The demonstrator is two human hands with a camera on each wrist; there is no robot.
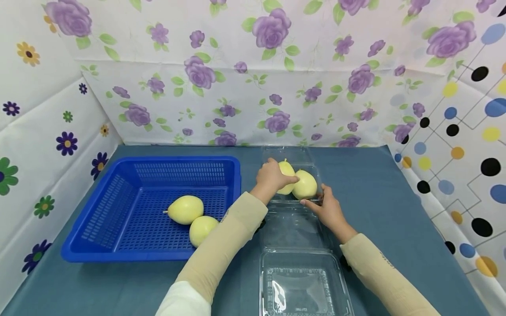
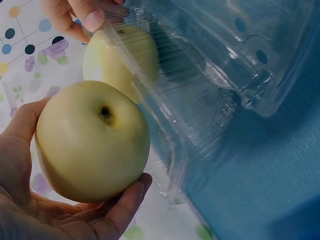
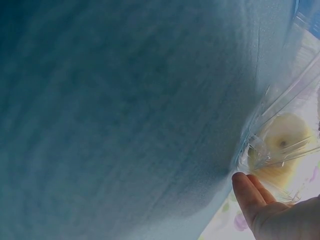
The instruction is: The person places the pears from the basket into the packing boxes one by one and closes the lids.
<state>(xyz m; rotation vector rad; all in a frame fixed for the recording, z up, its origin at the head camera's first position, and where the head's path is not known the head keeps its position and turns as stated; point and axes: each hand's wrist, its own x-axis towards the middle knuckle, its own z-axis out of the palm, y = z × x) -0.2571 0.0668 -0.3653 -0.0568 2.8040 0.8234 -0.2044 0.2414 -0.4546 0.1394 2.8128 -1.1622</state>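
Note:
My left hand [image 1: 272, 175] grips a pale yellow pear [image 1: 285, 169] over an open clear plastic container [image 1: 288, 154] at mid table. In the left wrist view this pear [image 2: 92, 147] sits in my palm, stem end toward the camera. A second pear [image 1: 305, 184] lies in the container beside it. My right hand [image 1: 321, 202] pinches the container's near rim; its fingertips [image 2: 85, 17] show on the clear edge. The right wrist view shows that second pear [image 3: 285, 142] through the plastic, and my right hand's fingers [image 3: 247, 192] below it.
A blue slotted basket [image 1: 118, 206] stands at the left with two more pears [image 1: 186, 210] in it. Another clear clamshell [image 1: 304, 281] lies open at the front. Flowered and dotted sheets wall in the blue-covered table [image 1: 395, 197].

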